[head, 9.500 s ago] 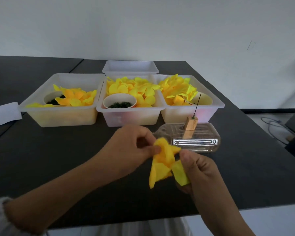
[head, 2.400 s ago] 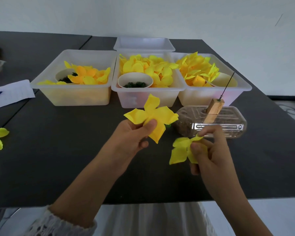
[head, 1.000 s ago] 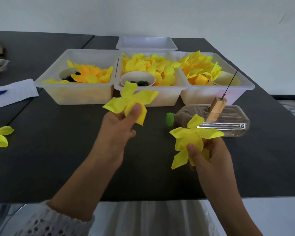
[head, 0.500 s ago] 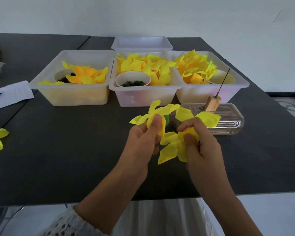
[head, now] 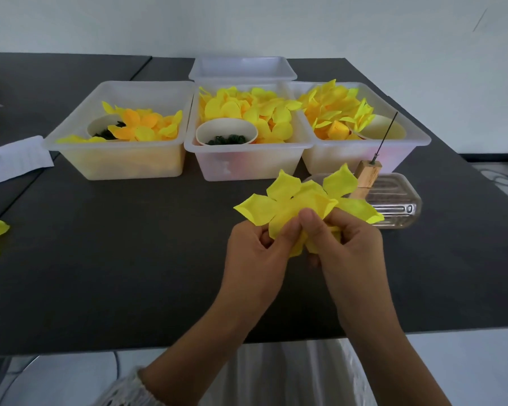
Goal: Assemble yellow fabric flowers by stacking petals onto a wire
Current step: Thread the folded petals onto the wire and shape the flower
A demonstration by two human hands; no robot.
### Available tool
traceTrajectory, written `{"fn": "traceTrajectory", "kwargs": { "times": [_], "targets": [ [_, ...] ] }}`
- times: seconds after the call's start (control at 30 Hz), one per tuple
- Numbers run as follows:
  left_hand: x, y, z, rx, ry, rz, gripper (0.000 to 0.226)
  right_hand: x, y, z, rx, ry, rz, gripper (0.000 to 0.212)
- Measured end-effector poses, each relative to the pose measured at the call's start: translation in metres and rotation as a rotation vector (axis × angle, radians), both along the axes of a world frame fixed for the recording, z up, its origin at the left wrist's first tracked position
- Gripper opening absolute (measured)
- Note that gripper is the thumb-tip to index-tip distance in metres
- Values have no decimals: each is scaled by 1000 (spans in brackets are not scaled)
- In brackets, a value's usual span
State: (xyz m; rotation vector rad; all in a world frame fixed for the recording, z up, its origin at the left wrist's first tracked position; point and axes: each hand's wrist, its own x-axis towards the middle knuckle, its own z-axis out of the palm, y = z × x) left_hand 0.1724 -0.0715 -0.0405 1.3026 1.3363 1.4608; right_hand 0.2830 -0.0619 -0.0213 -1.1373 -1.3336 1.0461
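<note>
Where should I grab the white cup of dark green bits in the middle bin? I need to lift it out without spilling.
Pinch the white cup by its near rim, coming straight down from above. It stands upright and open-topped in the middle bin, its front edge close to the bin's near wall, with petals packed behind and to the right, so only the top is free for fingers.

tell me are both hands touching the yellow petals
Touching. The head view shows the left hand and right hand pinching the overlapped yellow petals between thumbs and fingers.
</note>
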Motion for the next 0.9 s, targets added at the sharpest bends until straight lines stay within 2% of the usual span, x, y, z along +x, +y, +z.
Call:
{"fn": "traceTrajectory", "kwargs": {
  "times": [0.17, 0.27, 0.33, 0.4, 0.47, 0.5, 0.6, 0.67, 0.8, 0.9],
  "targets": [
    [-11, -5, -7, -12, 111, -107, 24, 10, 5, 2, -108, 69, 144, 27],
    [-20, -8, -7, -74, 179, -154, 34, 12, 5, -1, -174, 100, 186, 27],
    [-26, -10, -4, -101, 187, -176, 45, 12, 4, -5, -165, 51, 206, 24],
    [-27, -8, 0, -213, 131, -133, 50, 11, 3, -11, -150, 4, 208, 21],
    [-30, -6, 7, -430, 1, -64, 40, 9, 0, -16, -135, -30, 200, 20],
    [-32, -6, 8, -476, -11, -67, 37, 8, -3, -19, -123, -50, 196, 21],
    [-43, -11, 2, -367, 7, -197, 29, 6, -8, -24, -100, -93, 168, 28],
    [-51, -16, 1, -368, -30, -252, 23, 6, -10, -26, -96, -99, 144, 33],
    [-57, -19, 3, -411, -57, -358, 31, 7, -12, -23, -62, -112, 123, 38],
    [-59, -21, 12, -304, -124, -339, 32, 10, -17, -12, -34, -137, 110, 52]
  ]
}}
